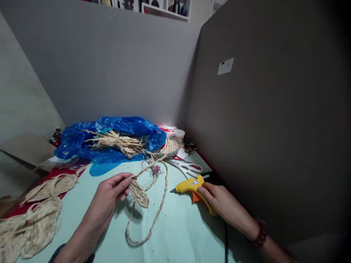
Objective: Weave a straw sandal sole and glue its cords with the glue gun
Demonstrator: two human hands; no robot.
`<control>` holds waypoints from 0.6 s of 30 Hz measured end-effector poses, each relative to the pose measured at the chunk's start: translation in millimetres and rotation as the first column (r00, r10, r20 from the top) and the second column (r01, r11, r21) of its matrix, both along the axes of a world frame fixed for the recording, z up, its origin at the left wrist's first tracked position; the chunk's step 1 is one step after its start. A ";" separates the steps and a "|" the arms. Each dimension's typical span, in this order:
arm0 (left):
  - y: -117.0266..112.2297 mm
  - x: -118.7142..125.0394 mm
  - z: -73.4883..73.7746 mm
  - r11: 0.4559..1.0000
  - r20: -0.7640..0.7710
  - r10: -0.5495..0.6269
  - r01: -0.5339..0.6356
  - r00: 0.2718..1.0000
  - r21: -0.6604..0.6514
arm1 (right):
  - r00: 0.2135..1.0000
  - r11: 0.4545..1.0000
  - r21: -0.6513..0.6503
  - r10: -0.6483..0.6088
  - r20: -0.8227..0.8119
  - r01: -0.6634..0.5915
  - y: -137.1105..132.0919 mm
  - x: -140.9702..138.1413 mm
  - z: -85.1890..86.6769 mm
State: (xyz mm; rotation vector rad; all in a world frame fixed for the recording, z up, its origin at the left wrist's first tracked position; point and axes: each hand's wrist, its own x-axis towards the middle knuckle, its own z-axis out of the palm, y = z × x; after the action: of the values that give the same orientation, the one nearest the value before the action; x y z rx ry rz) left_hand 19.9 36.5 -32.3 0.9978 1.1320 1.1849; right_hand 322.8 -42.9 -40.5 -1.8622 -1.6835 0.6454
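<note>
Between the thumb and fingers of my left hand (pixel 115 188) is a small oval coil of braided straw (pixel 139 193), held above the table. A loose length of the braid (pixel 161 208) runs from it and loops over the pale green tabletop. My right hand (pixel 219 201) grips a yellow hot glue gun (pixel 192 185) with an orange trigger. Its dark nozzle points left toward the coil, some distance away from it. Part of the gun's handle is hidden by my fingers.
A blue plastic bag (pixel 123 124) with dry straw strips (pixel 117 141) lies at the back. White-handled scissors (pixel 186 168), a woven piece (pixel 170 147) and a paper cup (pixel 179 135) are near the right wall. Several braided straw pieces (pixel 45 223) lie at left. A black cord (pixel 226 237) runs at the front.
</note>
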 end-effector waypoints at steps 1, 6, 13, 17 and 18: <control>-0.7 0.7 0.1 1.000 -0.018 -0.002 0.002 1.000 0.002 | 0.995 0.998 0.050 -0.035 0.090 0.031 -0.6 -1.9 5.6; -3.4 5.1 2.6 0.998 -0.124 -0.057 0.056 0.991 -0.008 | 0.904 0.903 0.382 0.016 0.428 -0.197 11.8 -39.4 36.9; -4.5 4.1 5.1 0.992 -0.205 -0.129 0.126 0.970 -0.028 | 0.693 0.594 0.455 0.258 0.673 -0.663 57.8 -84.3 30.9; -3.0 3.9 -0.1 0.994 -0.167 -0.107 0.099 0.980 -0.057 | 0.694 0.514 0.508 0.274 0.666 -0.691 57.3 -81.6 17.6; -2.9 4.3 -1.7 0.994 -0.151 -0.099 0.090 0.983 -0.065 | 0.689 0.489 0.518 0.285 0.666 -0.702 55.2 -81.4 15.5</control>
State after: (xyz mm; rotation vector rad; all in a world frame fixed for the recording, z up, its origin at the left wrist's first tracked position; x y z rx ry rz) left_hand 24.2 33.6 -34.1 1.1015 1.2198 1.0069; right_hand 241.4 12.3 -25.0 -0.8972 -2.3923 -0.4118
